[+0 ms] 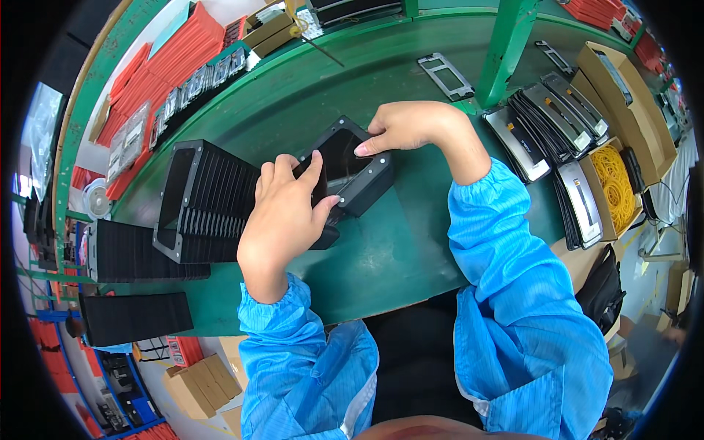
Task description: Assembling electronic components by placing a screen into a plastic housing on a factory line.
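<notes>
A black rack with an open rectangular frame end (376,186) is tilted on the green bench, between my hands. My right hand (418,130) grips its far right edge, thumb over the inner side and fingers bent behind. My left hand (277,216) is at its left side, thumb and forefinger apart around a dark edge; the other fingers are partly hidden. A dark glossy surface (339,152) shows inside the frame; whether it is a separate panel I cannot tell. Left of my left hand stands a larger black slotted rack (192,202) with many thin dividers.
More black racks (136,323) stand at the bench's left end. Stacked phone-screen panels (517,143) lie at the right, beside a carton with yellow cord (613,183). A metal frame (446,76) lies near the green post (504,51). Red trays (180,55) line the back shelf.
</notes>
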Motion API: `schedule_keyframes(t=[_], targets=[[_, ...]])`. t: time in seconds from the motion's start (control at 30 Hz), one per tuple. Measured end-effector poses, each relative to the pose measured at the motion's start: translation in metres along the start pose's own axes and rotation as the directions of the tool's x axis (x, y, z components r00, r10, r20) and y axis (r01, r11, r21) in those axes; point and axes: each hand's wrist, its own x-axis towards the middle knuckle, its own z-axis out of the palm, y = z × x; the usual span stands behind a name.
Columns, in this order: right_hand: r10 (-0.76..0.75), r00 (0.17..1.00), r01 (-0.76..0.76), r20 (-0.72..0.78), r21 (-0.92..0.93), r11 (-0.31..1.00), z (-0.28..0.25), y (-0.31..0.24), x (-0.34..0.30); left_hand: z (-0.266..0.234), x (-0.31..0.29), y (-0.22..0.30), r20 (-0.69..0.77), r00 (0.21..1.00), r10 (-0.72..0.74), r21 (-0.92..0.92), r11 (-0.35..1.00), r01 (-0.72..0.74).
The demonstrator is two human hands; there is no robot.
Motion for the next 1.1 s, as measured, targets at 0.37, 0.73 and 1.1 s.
schedule_keyframes(t=[0.37, 0.73, 1.1], targets=[[0.025, 0.999, -0.026, 0.027, 0.054, 0.998, 0.0, 0.007, 0.005, 0.004, -0.003, 0.009, -0.032, 0.999, 0.022, 0.108, 0.994, -0.019], [0.019, 1.0, -0.021, 0.019, 0.1, 0.995, 0.0, 0.008, 0.005, 0.007, -0.005, 0.008, -0.064, 0.998, 0.018, 0.111, 0.994, -0.011], [0.028, 0.999, -0.031, 0.03, 0.104, 0.994, 0.0, 0.007, 0.005, 0.0, 0.003, -0.003, 0.007, 1.0, -0.017, -0.03, 0.999, 0.017]])
